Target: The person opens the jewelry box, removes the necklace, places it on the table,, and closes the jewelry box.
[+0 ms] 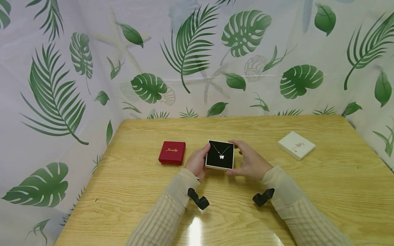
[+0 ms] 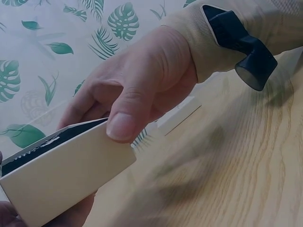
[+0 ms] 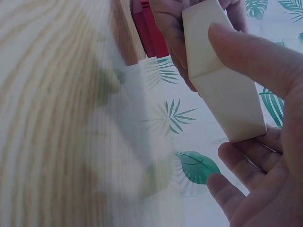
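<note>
Above the table, an uncovered white jewelry box [image 1: 220, 168] is held between both hands, tilted so that its inside faces the head camera. On its black insert [image 1: 215, 163] lies a thin chain necklace with a silvery butterfly-shaped pendant [image 1: 221, 157]. My left hand [image 1: 196, 163] grips the left side, thumb on the edge and fingers partly hidden beneath. The right hand [image 1: 250, 162] spans the right side, its thumb at the near corner and its fingers at the far one. In the left wrist view the right thumb [image 2: 122, 125] presses on the box's corner.
A red box [image 1: 172, 152] with gold lettering sits on the wooden table [image 1: 129, 191] to the left. To the right lies a flat white lid or box [image 1: 297, 145] with a pink flower print. Leaf-patterned cloth [image 1: 197, 95] hangs behind the table and along its sides.
</note>
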### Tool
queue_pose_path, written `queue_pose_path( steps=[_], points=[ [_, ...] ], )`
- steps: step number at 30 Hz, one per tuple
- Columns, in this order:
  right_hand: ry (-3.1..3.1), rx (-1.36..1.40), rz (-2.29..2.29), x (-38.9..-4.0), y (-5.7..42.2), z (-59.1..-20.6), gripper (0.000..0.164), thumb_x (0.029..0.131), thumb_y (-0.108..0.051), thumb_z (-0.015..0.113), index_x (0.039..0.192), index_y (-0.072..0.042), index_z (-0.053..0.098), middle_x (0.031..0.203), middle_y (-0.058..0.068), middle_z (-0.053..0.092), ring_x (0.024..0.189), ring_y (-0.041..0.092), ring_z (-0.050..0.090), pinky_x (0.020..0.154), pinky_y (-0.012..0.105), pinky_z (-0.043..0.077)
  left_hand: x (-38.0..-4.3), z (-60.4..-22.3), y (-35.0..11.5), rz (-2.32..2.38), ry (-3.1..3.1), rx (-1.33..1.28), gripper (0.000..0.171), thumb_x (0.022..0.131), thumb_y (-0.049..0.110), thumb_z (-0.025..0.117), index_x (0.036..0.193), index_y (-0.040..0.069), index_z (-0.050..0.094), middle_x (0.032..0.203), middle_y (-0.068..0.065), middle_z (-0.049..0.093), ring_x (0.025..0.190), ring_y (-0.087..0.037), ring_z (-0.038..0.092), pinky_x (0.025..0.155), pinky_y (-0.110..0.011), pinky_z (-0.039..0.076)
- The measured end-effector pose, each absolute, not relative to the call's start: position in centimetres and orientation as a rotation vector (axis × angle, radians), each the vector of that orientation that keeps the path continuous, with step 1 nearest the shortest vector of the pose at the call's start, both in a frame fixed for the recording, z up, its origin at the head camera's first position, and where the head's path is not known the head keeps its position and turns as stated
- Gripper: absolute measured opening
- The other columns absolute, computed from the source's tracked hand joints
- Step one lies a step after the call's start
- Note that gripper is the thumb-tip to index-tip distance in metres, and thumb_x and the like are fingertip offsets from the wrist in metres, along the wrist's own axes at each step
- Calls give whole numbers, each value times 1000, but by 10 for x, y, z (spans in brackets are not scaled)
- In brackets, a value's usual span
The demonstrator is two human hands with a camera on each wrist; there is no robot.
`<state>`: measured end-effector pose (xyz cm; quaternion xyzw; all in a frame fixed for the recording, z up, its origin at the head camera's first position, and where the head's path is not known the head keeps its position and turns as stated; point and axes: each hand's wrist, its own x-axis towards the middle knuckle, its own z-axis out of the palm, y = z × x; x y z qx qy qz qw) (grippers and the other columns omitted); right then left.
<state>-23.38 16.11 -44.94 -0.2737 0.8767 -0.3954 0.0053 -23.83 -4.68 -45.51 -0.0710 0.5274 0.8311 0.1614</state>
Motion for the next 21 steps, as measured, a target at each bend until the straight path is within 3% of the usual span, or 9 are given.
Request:
queue_pose_path(
  steps=[10, 17, 21],
  points=[
    [2766, -828, -1260, -235, 161, -449, 101, 62, -26, 93, 142, -3, 36, 136, 14, 45, 124, 30, 44, 101, 52, 38, -244, -452, -53, 2360, 1683, -205, 32, 99, 25, 52, 115, -2, 59, 102, -9, 62, 88, -20, 59, 77, -31, 51],
    [2794, -806, -1232, -234, 160, -448, 100, 63, -27, 92, 142, -3, 35, 137, 15, 45, 124, 31, 44, 101, 52, 38, -235, -444, -53, 2046, 2406, -80, 37, 94, 29, 62, 120, 2, 59, 107, -10, 61, 97, -21, 56, 87, -34, 49],
    [2802, -805, -1230, -234, 160, -448, 100, 63, -25, 92, 142, -3, 35, 136, 15, 44, 124, 30, 43, 102, 52, 37, -230, -442, -51, 1953, 2694, 19, 33, 91, 25, 67, 114, 2, 60, 108, -10, 60, 99, -23, 56, 88, -34, 49]
  ],
)
